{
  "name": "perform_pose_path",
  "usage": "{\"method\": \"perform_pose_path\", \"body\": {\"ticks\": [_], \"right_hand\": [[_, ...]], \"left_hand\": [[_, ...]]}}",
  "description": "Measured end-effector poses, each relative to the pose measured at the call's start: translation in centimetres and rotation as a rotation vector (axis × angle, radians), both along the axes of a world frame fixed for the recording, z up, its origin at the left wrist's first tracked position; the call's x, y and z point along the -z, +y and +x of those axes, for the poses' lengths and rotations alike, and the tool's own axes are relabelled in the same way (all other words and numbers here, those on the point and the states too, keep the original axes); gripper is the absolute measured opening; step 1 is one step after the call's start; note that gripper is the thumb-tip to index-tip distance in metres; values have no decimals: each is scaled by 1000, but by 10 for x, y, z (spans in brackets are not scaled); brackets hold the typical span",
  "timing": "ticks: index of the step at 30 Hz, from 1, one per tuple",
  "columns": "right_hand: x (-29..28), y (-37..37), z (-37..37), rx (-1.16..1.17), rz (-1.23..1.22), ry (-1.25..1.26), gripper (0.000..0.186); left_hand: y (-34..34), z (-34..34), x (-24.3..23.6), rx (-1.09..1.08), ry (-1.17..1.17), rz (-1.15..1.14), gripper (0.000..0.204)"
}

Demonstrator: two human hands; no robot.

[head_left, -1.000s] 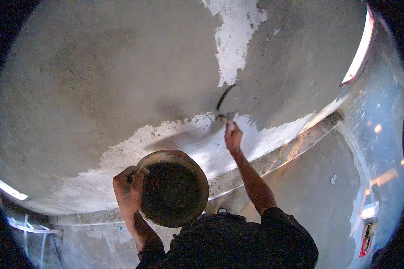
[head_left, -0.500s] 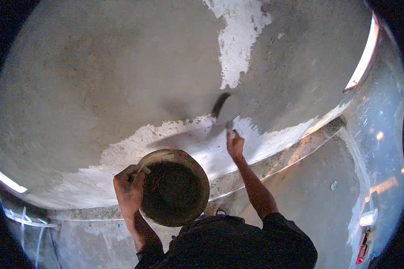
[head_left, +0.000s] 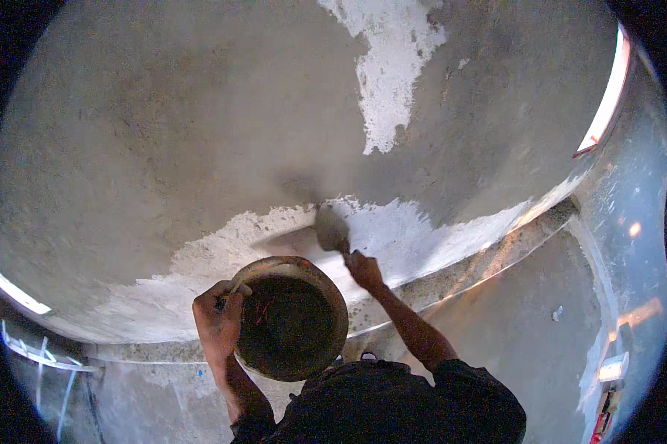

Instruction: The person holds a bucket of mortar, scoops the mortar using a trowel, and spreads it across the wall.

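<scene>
My left hand (head_left: pixel 219 320) is closed on the rim of a round, deep bucket (head_left: pixel 336 297) at its upper left edge. The inside of the bucket is dark, so its contents cannot be made out. In my right hand (head_left: pixel 364 271) is the handle of a trowel (head_left: pixel 332 228), its grey blade pointing up and away from me. The blade is in front of a whitish, uncoated band (head_left: pixel 400 229) along the lower wall, just beyond the bucket. Whether it touches the wall, I cannot tell. Grey plaster (head_left: pixel 200 140) covers most of the wall above.
A second whitish patch (head_left: pixel 393 81) runs down from the top of the wall. Bright openings (head_left: pixel 607 96) show at the far right and far left. A ledge (head_left: pixel 489 255) follows the wall's foot. White rails (head_left: pixel 45 359) stand at lower left; a white cylindrical container (head_left: pixel 614 367) is at lower right.
My right hand has moved left and toward me with the trowel, its blade now near the bucket. A dark curved blur by the upper wall is gone. My left hand still holds the bucket.
</scene>
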State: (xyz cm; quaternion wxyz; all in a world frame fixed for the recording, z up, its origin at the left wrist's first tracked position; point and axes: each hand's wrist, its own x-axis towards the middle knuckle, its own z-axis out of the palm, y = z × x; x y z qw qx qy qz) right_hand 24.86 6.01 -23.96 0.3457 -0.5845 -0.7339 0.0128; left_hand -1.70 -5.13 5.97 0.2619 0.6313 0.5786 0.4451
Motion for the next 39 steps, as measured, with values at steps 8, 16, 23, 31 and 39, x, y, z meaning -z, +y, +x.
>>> {"method": "perform_pose_path", "body": {"ticks": [8, 16, 23, 31, 39], "right_hand": [[-46, 32, 82, 367, 142, 1011, 46], [50, 14, 22, -68, 0, -171, 22], [27, -51, 25, -53, -91, -122, 29], [-81, -99, 97, -117, -516, 330, 25], [-214, -129, 87, -236, -229, -148, 29]], "left_hand": [[-5, 9, -2, 2, -25, -74, 16], [-7, 27, 1, -57, -21, -57, 15], [-8, 31, 4, -71, 21, -26, 12], [-2, 27, 23, 33, -193, -53, 11], [1, 17, 29, 89, -347, -129, 13]]}}
